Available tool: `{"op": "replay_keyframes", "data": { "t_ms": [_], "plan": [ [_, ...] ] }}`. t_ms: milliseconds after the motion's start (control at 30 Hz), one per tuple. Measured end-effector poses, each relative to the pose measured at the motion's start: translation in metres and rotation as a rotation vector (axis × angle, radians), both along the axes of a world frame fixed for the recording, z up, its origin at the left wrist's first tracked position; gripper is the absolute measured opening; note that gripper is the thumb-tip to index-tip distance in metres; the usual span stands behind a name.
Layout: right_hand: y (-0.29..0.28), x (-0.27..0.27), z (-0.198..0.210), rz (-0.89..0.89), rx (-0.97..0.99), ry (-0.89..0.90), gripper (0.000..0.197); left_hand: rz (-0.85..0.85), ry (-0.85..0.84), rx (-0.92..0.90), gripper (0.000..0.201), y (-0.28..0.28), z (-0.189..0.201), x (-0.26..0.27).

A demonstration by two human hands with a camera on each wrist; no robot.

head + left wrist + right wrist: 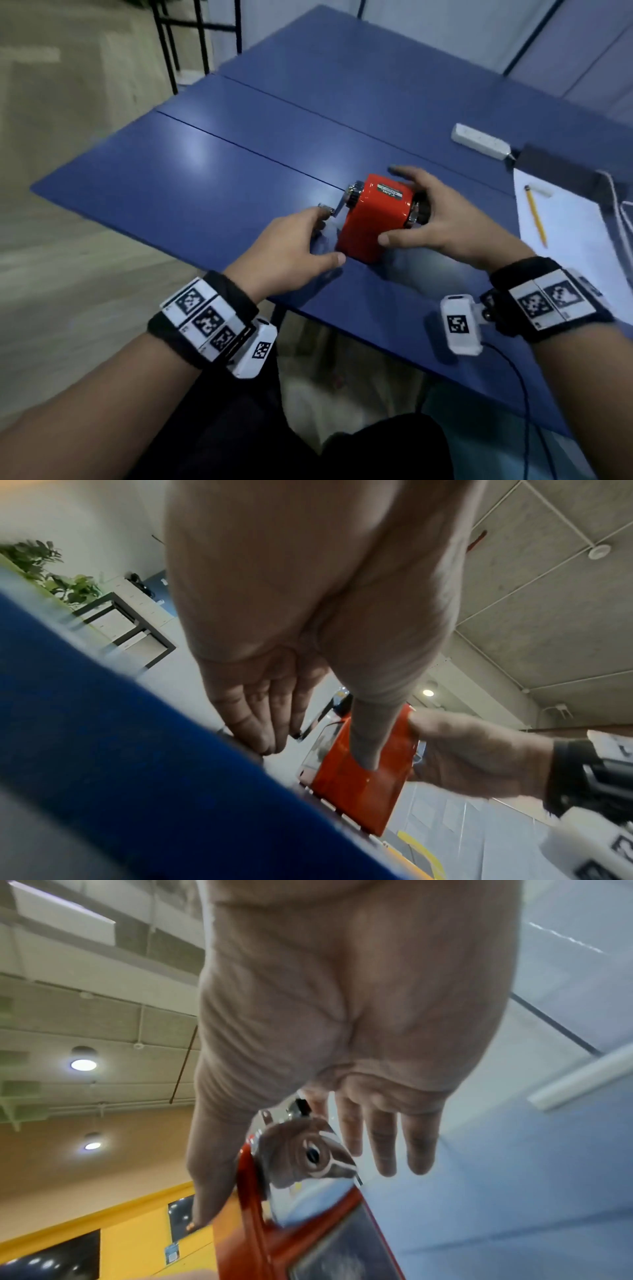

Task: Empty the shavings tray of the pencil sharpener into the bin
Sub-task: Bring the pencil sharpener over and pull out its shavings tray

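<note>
A red hand-crank pencil sharpener stands on the blue table, its crank handle pointing left. My left hand is at that crank end with straight fingers by the handle and its thumb beside the red base. My right hand straddles the other end, fingers spread and straight behind the body, thumb against the near side. A dark window low on the body looks like the tray front. No bin is in view.
To the right lie a yellow pencil and an eraser on white paper. Behind them are a white power strip, a dark box and cables. The table's near edge runs just below my wrists.
</note>
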State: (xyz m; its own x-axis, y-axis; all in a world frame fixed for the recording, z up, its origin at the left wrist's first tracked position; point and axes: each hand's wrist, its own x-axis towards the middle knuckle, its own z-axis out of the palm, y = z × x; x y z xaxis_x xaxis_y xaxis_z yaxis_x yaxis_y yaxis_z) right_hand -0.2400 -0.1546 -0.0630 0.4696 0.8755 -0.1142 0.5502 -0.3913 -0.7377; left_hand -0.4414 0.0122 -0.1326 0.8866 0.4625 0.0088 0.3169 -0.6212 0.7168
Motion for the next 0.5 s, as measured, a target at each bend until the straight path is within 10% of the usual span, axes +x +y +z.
{"op": "replay_keyframes", "data": {
  "t_ms": [500],
  "plan": [
    [0.03,-0.025,0.025,0.055,-0.225,-0.375,0.08,0.122,-0.24,-0.144,0.05,-0.008,-0.032,0.024]
  ]
}}
